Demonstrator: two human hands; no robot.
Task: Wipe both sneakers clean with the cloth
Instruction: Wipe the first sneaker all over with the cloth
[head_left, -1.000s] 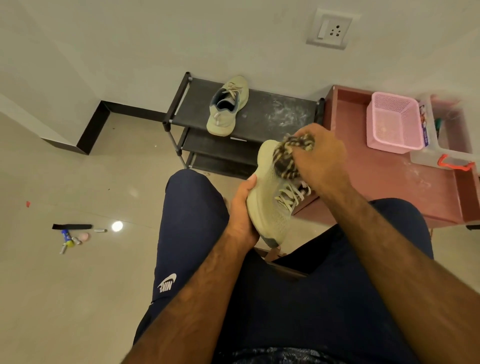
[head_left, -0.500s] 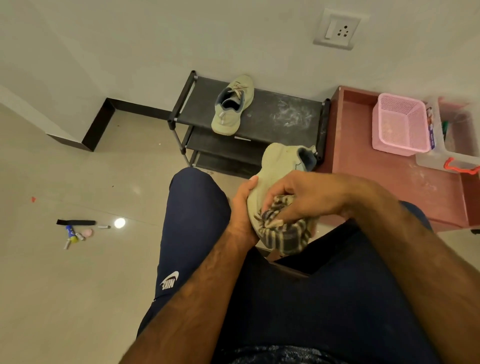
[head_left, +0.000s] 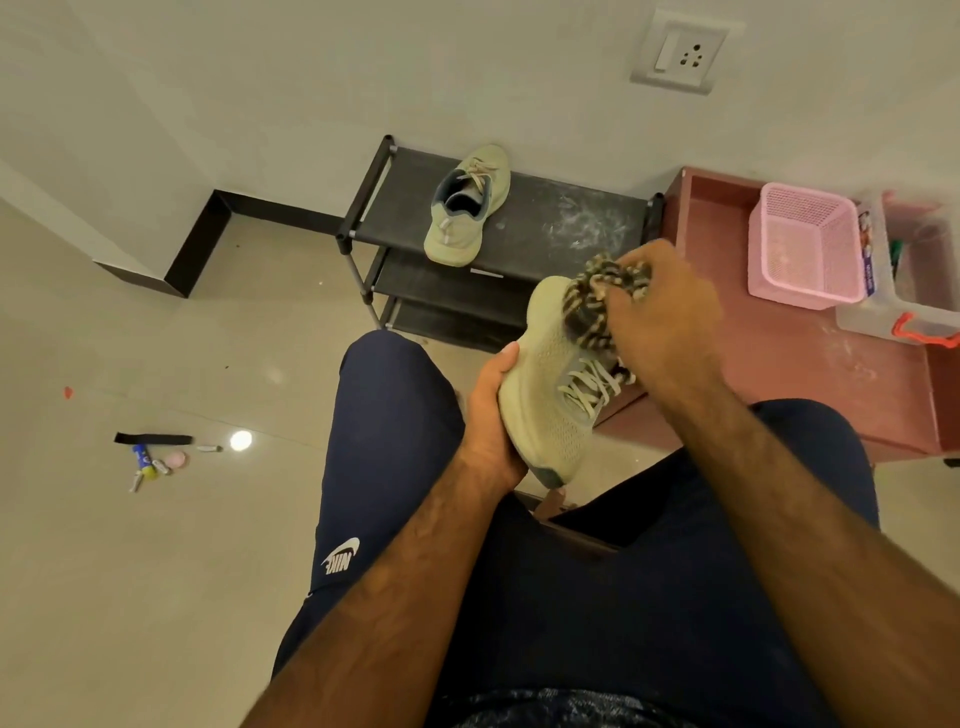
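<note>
A pale green sneaker (head_left: 550, 379) with light laces is held above my lap, toe pointing away. My left hand (head_left: 491, 415) grips its sole edge from the left. My right hand (head_left: 660, 322) grips a bunched checked cloth (head_left: 592, 306) and presses it on the toe and upper. The second pale green sneaker (head_left: 467, 208) lies alone on the top shelf of the black shoe rack (head_left: 566, 228), toe toward the wall.
A low reddish table (head_left: 779, 374) stands right of the rack, bearing a pink basket (head_left: 805, 249) and a clear box (head_left: 914, 291). Small items (head_left: 150, 457) lie scattered on the tiled floor at left. My legs in dark trousers fill the foreground.
My right hand with the cloth has moved from the sneaker's near end, by the laces, up to the toe. The left hand has kept its grip on the sole.
</note>
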